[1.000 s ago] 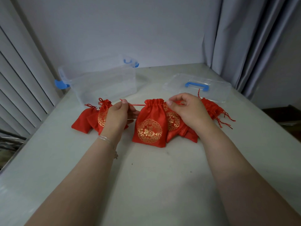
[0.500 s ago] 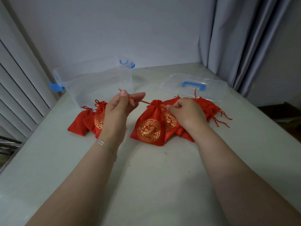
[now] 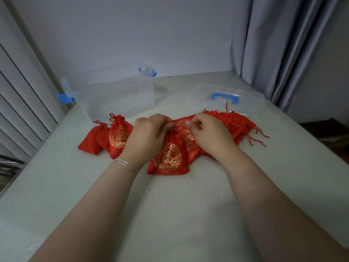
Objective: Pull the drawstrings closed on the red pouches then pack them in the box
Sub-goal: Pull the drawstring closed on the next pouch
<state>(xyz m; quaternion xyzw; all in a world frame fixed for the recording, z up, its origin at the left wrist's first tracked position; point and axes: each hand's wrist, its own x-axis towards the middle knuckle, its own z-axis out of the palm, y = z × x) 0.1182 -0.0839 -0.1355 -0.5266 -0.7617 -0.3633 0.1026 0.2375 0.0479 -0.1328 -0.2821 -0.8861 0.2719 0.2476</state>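
Observation:
A red pouch with a gold emblem (image 3: 167, 159) lies on the table in front of me, its cinched neck hidden between my hands. My left hand (image 3: 149, 136) and my right hand (image 3: 209, 134) sit close together over that neck, each pinching a red drawstring at the fingertips. To the left lie cinched red pouches (image 3: 118, 136) in a small group. To the right spreads a pile of open red pouches (image 3: 234, 123) with loose strings. The clear plastic box (image 3: 115, 95) with blue latches stands behind, at the back left.
The box's clear lid (image 3: 224, 100) with a blue handle lies flat at the back right, just behind the pile. A grey curtain (image 3: 279, 53) hangs at the right, and slatted blinds (image 3: 20, 103) line the left. The table (image 3: 175, 205) edge drops off on the left.
My hands came together over the pouch's neck after pulling the strings apart. The left hand dropped from its raised pull, and the pouch's top went from gathered wide to cinched tight.

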